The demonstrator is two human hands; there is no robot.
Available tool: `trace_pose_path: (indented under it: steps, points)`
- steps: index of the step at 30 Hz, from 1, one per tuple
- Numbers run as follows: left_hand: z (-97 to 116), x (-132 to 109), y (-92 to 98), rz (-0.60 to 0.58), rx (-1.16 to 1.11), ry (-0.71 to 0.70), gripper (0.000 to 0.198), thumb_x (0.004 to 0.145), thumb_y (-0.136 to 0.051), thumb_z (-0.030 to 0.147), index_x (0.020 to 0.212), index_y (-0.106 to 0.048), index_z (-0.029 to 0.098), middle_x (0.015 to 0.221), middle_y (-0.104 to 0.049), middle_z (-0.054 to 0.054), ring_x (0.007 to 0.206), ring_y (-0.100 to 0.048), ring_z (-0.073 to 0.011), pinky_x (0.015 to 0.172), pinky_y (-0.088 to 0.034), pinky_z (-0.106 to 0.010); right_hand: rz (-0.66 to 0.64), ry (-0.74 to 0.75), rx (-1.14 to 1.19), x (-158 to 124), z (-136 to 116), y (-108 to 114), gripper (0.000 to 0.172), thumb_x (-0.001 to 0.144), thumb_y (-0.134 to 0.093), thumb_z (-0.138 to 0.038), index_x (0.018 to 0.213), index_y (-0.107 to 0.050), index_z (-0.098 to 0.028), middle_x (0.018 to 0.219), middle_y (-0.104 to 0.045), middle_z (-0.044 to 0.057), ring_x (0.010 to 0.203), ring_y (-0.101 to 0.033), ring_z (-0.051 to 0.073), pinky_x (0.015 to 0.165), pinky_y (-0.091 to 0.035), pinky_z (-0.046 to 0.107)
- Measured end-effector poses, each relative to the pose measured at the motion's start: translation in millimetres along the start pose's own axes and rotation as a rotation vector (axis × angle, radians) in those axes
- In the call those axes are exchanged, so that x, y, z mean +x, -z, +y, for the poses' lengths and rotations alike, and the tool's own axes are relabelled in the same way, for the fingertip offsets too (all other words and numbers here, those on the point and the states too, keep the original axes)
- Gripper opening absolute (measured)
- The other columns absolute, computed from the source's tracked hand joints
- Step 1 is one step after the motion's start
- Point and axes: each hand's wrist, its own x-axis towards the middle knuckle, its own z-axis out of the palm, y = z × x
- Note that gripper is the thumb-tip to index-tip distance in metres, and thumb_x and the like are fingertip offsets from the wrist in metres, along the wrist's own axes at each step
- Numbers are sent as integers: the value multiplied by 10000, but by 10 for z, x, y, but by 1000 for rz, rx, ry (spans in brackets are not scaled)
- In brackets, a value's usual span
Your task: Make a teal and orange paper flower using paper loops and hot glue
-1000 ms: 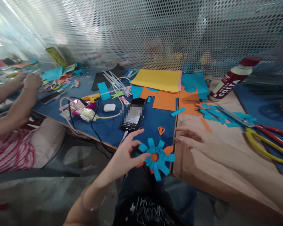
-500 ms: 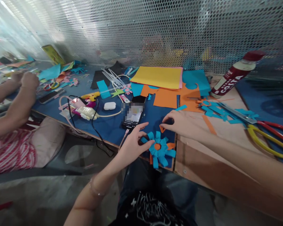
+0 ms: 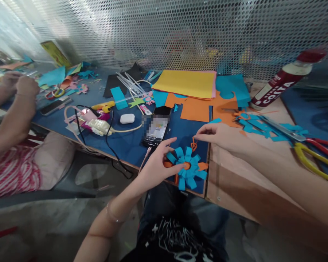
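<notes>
A blue paper flower point(image 3: 190, 176) with an orange centre lies at the table's front edge, with orange paper pieces showing from under its petals. My left hand point(image 3: 161, 160) holds it from the left, the thumb pressing near the centre and the index finger stretched out above the petals. Just beyond the flower, my right hand point(image 3: 214, 135) pinches a small folded orange paper strip point(image 3: 194, 145) by its upper end. The strip's lower end forms a small pointed loop close over the upper petals.
Behind my left hand lies a phone point(image 3: 155, 131). Yellow paper point(image 3: 186, 83) and orange paper point(image 3: 196, 111) are stacked at the back. To the right are scissors point(image 3: 311, 140), blue scraps and a bottle point(image 3: 281, 85). Another person's hands point(image 3: 26, 87) work at far left.
My right hand has lifted and shifted slightly right, bringing the folded orange strip into fuller view. My left hand stays on the flower. The camera view has shifted a little.
</notes>
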Motion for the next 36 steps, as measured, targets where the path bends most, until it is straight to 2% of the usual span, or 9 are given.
trace_pose_path:
  steps: [3,5,7,10,15,21,36]
  points:
    - [18,17,-15,-4,-50,-6,771,804,-781,402,1471,-418,269,1090,-593,-60,822,-555,-151,729,-486,-285,35,-17,218,-61,-96,24,225,726,-785,-469,772,-731,-255,870,-760,46,883,-684,247,861,-512,425]
    - [23,27,-25,-4,-66,-3,778,792,-794,396,1464,-422,275,1042,-588,-40,727,-517,-116,665,-468,-262,32,10,285,-130,-198,24,238,716,-792,-476,772,-726,-255,903,-755,47,898,-680,245,866,-517,425]
    - [19,31,-35,-6,-93,-6,805,774,-812,372,1467,-412,279,1006,-585,-24,690,-495,-99,635,-455,-247,3,67,249,-203,-306,12,239,732,-775,-481,765,-715,-252,954,-747,49,908,-672,246,831,-523,418]
    - [10,26,-48,-26,-149,-13,849,768,-820,317,1488,-373,284,972,-603,-19,724,-536,-114,644,-470,-244,-41,160,83,-279,-433,-24,238,770,-724,-484,754,-699,-248,1019,-735,51,891,-660,236,752,-507,392]
    - [37,-1,-53,-64,-184,14,880,762,-821,315,1504,-348,301,1024,-649,-43,734,-592,-132,606,-492,-242,-54,227,-67,-291,-506,-75,212,775,-671,-460,742,-686,-251,1032,-725,38,788,-621,191,657,-447,357]
    - [58,-15,-58,-58,-228,-5,905,737,-835,318,1507,-362,263,1034,-675,-58,736,-611,-133,622,-514,-243,-31,238,-112,-324,-525,-81,177,770,-661,-414,713,-675,-247,1006,-724,37,764,-598,177,655,-436,345]
    - [43,-42,-71,-75,-205,12,921,754,-838,323,1515,-317,310,1049,-653,-35,763,-630,-129,609,-524,-223,0,262,-174,-422,-550,-98,157,819,-654,-376,746,-658,-237,980,-728,20,719,-580,149,627,-460,322]
